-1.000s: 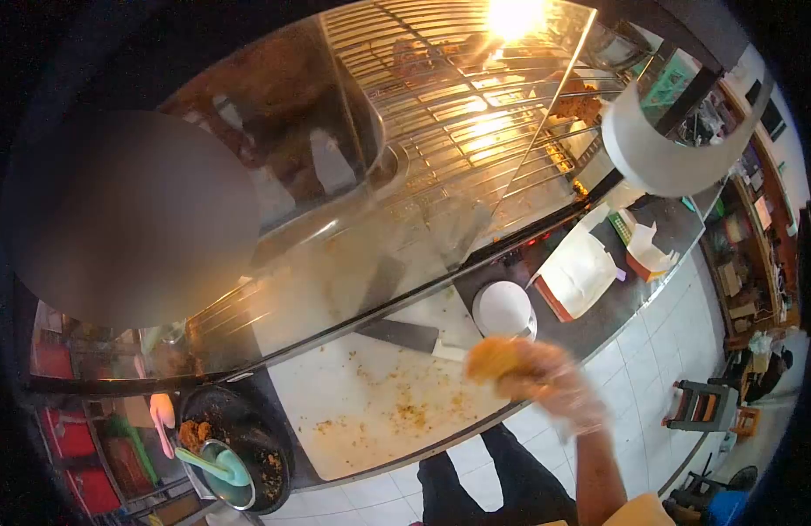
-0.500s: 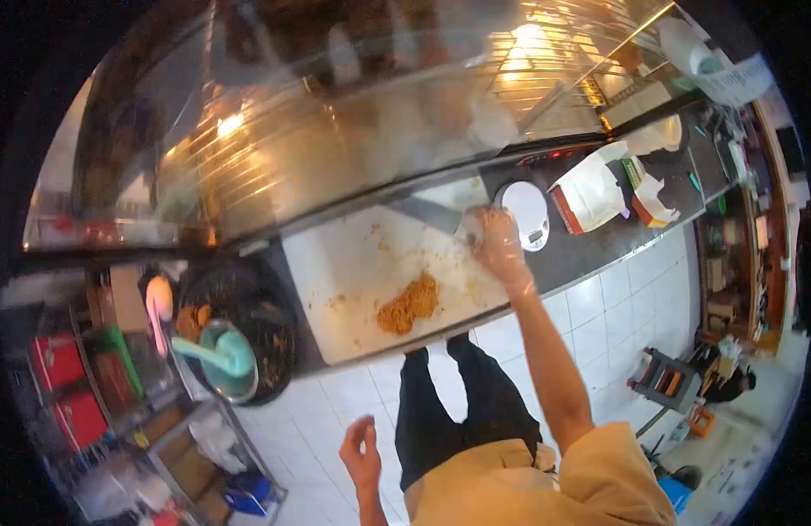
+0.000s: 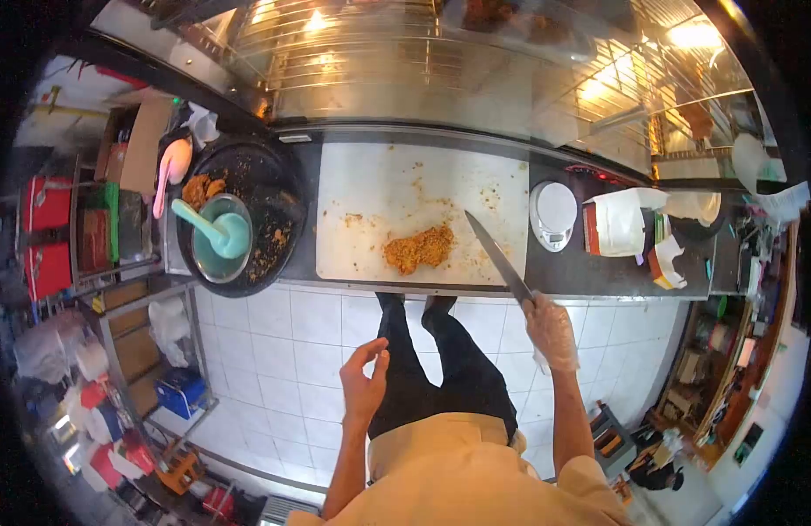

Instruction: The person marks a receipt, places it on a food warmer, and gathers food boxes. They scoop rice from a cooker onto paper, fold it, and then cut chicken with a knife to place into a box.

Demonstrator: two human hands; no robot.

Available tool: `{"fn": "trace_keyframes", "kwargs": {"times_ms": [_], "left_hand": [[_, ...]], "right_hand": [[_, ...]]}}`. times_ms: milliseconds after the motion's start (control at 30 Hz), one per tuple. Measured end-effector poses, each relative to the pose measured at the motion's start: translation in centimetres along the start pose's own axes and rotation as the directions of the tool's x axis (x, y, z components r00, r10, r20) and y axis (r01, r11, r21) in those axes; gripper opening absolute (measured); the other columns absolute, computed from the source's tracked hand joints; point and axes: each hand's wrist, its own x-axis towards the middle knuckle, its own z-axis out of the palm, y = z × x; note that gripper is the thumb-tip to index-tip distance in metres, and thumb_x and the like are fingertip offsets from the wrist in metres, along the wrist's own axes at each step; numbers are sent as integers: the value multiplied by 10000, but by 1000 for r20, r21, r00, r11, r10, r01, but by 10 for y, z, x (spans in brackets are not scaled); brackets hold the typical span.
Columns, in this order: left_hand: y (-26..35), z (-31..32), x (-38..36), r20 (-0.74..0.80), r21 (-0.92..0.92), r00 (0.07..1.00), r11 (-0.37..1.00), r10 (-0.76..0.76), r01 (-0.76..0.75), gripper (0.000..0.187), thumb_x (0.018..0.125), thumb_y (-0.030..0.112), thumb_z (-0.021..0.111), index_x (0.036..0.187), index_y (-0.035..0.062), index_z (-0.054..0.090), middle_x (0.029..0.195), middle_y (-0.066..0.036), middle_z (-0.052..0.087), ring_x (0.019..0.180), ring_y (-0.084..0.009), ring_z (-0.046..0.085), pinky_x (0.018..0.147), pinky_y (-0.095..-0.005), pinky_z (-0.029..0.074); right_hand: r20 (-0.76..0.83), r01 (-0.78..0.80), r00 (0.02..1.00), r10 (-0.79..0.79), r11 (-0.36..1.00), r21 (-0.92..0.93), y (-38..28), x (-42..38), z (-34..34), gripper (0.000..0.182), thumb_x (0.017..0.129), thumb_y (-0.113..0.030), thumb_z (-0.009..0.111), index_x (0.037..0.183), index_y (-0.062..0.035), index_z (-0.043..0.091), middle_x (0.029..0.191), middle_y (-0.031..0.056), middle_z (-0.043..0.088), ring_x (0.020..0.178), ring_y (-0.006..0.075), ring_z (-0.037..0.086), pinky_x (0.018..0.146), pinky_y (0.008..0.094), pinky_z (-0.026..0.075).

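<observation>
My right hand [image 3: 551, 331], in a clear plastic glove, is closed around the handle of a long knife [image 3: 495, 250]. The blade points up and left over the right part of a white cutting board [image 3: 353, 175]. A piece of breaded fried chicken [image 3: 420, 250] lies near the board's front edge, left of the blade and apart from it, with crumbs scattered around. My left hand [image 3: 364, 379] hangs in front of my body below the counter edge, bare, its fingers loosely apart and holding nothing.
A black round tray [image 3: 281, 162] left of the board holds fried pieces and a metal bowl [image 3: 214, 267] with a teal ladle-like utensil [image 3: 226, 231]. To the right stand a white kitchen scale [image 3: 554, 210] and paper-lined boxes [image 3: 617, 223]. A glass-fronted display warmer [image 3: 379, 79] borders the back.
My right hand has drawn the knife from the board's back right toward the front edge, turning the blade. My left hand has risen slightly. The view has turned and shifted.
</observation>
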Motion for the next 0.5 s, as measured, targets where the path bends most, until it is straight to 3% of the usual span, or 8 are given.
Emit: {"fn": "trace_keyframes", "kwargs": {"times_ms": [33, 133, 200, 233, 267, 367, 500], "left_hand": [[0, 1, 4, -33, 22, 999, 1000, 23, -22, 198, 913, 107, 635, 1072, 5, 695, 1022, -123, 720, 970, -224, 680, 879, -332, 511], [31, 20, 40, -110, 119, 962, 965, 248, -235, 177, 899, 93, 646, 1043, 3, 695, 977, -121, 718, 918, -227, 680, 835, -340, 516], [72, 44, 80, -146, 108, 882, 893, 449, -437, 154, 866, 57, 653, 1008, 8, 686, 949, -130, 703, 874, -261, 669, 801, -357, 514], [88, 58, 103, -161, 119, 814, 829, 558, -546, 140, 845, 30, 652, 981, 12, 681, 930, -137, 693, 858, -287, 659, 790, -370, 512], [102, 73, 128, -142, 156, 735, 748, 663, -645, 134, 822, 12, 642, 952, 16, 674, 919, -144, 682, 859, -314, 643, 790, -389, 508], [121, 123, 202, -26, 161, 502, 500, 864, -851, 158, 763, -22, 599, 902, 22, 658, 887, -156, 663, 887, -358, 611, 811, -438, 490], [96, 164, 273, 246, 164, 478, 450, 843, -878, 209, 759, -9, 576, 950, 18, 656, 924, -166, 659, 947, -366, 603, 865, -451, 482]], "right_hand": [[57, -11, 998, 12, 1000, -7, 3, -3, -6, 86, 872, -85, 614, 852, -38, 544, 701, 190, 594, 648, 389, 606, 563, 464, 486], [-69, 104, 993, -99, 992, 74, -42, 12, -18, 134, 926, -88, 562, 811, -40, 512, 649, 175, 582, 551, 385, 581, 495, 465, 461], [-77, 190, 980, -185, 980, 52, -68, 33, 0, 52, 924, -84, 555, 893, -43, 546, 756, 176, 609, 678, 354, 607, 570, 435, 487], [-102, 224, 971, -215, 970, 89, -77, 45, 16, 86, 910, -73, 542, 963, -7, 557, 745, 188, 621, 681, 370, 622, 573, 462, 484], [-127, 259, 961, -244, 958, 124, -83, 57, 32, 169, 896, -62, 530, 1033, 28, 567, 734, 200, 633, 684, 387, 637, 575, 490, 482], [10, 337, 940, -341, 923, -186, -99, 85, 53, 313, 874, -54, 525, 1160, 74, 536, 752, 189, 646, 681, 361, 651, 594, 473, 503], [111, 361, 933, -344, 894, -265, -92, 73, 48, 419, 854, -42, 560, 1240, 106, 492, 788, 168, 656, 737, 310, 667, 644, 400, 534]]}}
